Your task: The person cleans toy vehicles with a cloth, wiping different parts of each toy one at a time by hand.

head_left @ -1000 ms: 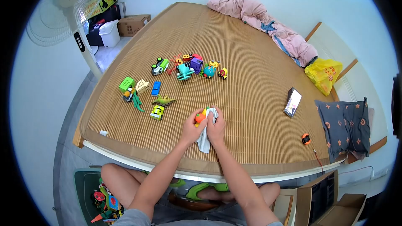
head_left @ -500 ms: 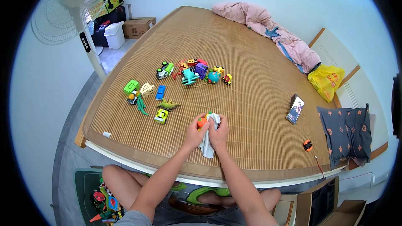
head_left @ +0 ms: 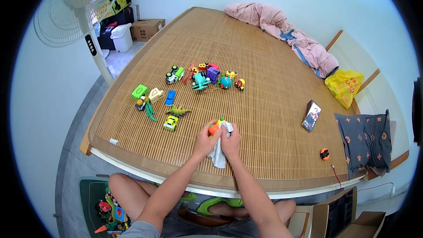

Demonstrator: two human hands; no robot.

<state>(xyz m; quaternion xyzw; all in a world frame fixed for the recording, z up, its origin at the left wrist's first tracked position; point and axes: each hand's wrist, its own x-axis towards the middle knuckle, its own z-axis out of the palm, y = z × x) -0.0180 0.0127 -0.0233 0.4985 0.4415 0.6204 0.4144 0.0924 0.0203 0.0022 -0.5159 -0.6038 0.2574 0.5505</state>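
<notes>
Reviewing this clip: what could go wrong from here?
The small toy with a round orange part might slip, since the left hand and right hand share it with a loose white cloth.

The small lime-green toy car sits left of the left hand; a wide sideways move could bump it.

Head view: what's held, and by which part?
The left hand holds a small orange-and-yellow toy, seemingly by its orange side; the right hand holds a white cloth by its upper part, against the toy. Exact contact points are hidden.
</notes>
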